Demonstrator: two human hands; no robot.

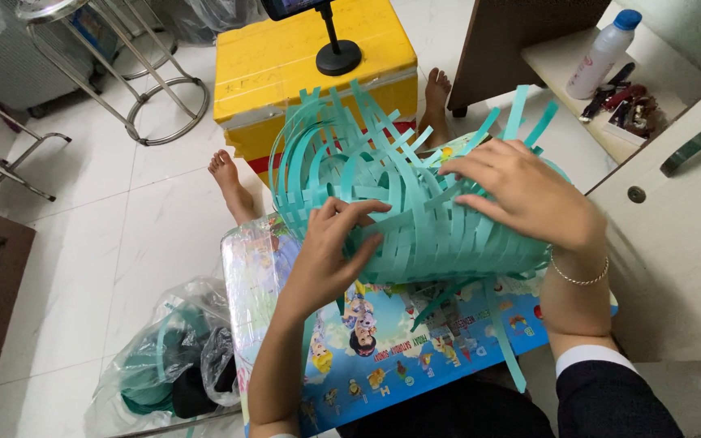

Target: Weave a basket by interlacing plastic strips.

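White floor tiles (148, 211) surround the colourful cartoon-printed board (415, 341) across my lap, where a half-woven teal strip basket (415, 219) lies on its side, mouth and loose strip ends pointing away and leftward. My left hand (330, 255) pinches a strip at the near rim, fingers narrowed. My right hand (525, 195) spreads flat over the woven wall, pressing it.

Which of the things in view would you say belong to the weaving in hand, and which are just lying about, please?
In hand:
- teal woven basket, lying on its side
- left hand and right hand, both on its strips
- colourful board beneath it

Lying about:
- yellow box with black stand
- white bottle
- plastic bag on the floor
- metal stool
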